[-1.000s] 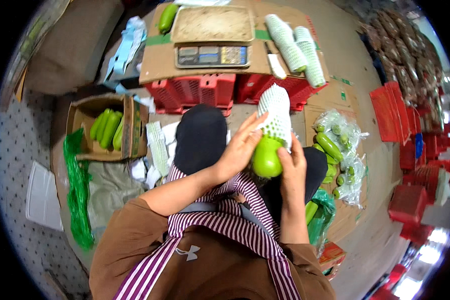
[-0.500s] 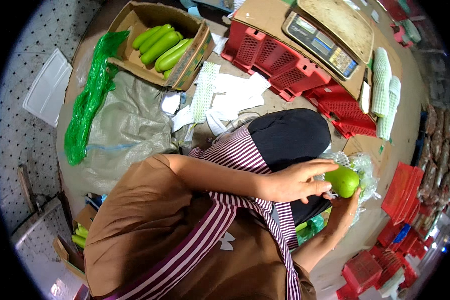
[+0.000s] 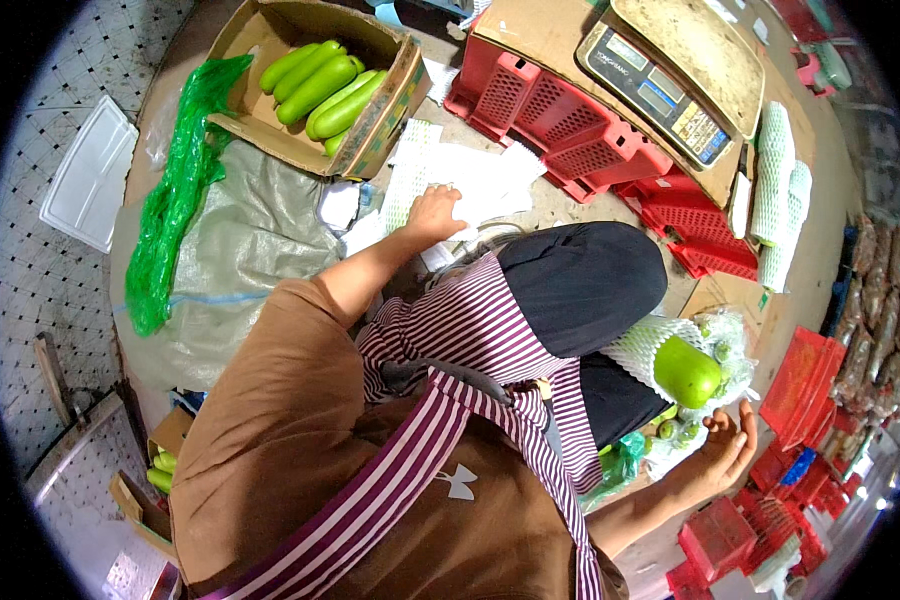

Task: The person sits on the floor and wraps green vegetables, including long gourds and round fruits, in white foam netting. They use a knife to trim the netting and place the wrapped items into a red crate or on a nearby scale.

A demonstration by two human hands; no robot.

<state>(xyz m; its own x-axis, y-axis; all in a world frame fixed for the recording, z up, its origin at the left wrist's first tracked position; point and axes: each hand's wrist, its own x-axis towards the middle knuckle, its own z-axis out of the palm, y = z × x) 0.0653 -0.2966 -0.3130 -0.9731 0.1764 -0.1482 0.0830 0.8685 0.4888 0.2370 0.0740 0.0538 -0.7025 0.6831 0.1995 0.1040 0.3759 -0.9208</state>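
Note:
A light green gourd (image 3: 688,372) lies at my right knee. A white foam net sleeve (image 3: 638,345) wraps its far part, and its rounded near end shows bare. My right hand (image 3: 728,450) is just beside that end, palm up, fingers apart and lightly curled, holding nothing. My left hand (image 3: 436,212) reaches forward onto a pile of white sheets (image 3: 495,185), thumb apart from the fingers. A flat foam net sleeve (image 3: 402,180) lies beside the left hand. Whether the left fingertips pinch anything does not show clearly.
A cardboard box (image 3: 385,140) with several green gourds stands front left, near green plastic wrap (image 3: 185,190). Red crates (image 3: 580,150) carry cardboard, a weighing scale (image 3: 660,95), a knife (image 3: 740,190) and sleeved gourds (image 3: 776,180). More wrapped gourds (image 3: 675,435) lie right of my leg.
My left hand has left the gourd and moved forward left to the white sheets. My right hand has let go and drawn slightly back. The gourd now rests at my knee in its sleeve.

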